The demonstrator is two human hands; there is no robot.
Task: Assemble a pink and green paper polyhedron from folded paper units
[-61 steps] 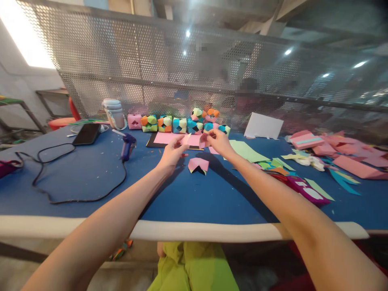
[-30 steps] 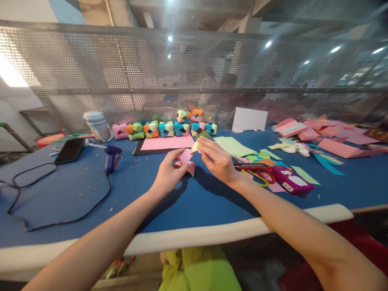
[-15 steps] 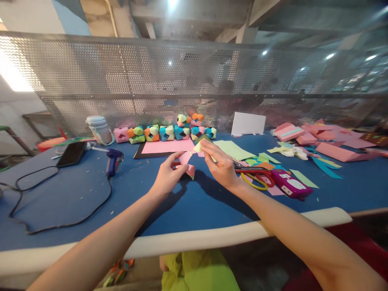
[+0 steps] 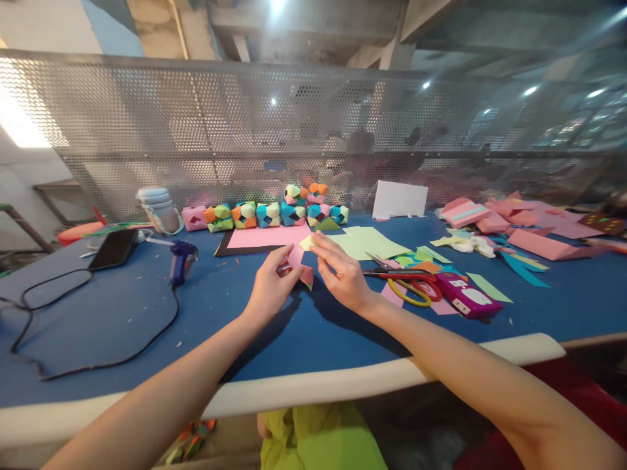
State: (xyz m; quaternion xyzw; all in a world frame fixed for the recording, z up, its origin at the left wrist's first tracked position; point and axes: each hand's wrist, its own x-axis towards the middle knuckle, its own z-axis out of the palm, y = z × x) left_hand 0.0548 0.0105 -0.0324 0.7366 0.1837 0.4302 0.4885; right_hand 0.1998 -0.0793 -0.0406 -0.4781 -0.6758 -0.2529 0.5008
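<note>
From the head camera, both hands meet over the middle of the blue bench (image 4: 147,313). The left hand (image 4: 269,287) pinches a small folded pink paper piece (image 4: 296,260) between thumb and fingertips, just above the bench top. The right hand (image 4: 340,274) has its fingers curled in narrow beside that piece, its fingertips touching or nearly touching the piece's right edge; whether it grips a second slip of its own I cannot tell.

As to progress, a row of finished paper cubes (image 4: 274,212) in mixed colours stands along the far side, against the metal mesh screen (image 4: 196,130), with two more stacked on top. The piece in hand looks like a single folded unit, not yet joined into a cube, so this one seems at an early stage.

Material lies ready: a pink sheet (image 4: 267,235), light green sheets (image 4: 365,243), scissors (image 4: 409,282) to the right, and a glue gun (image 4: 181,258) with its cord to the left.
</note>
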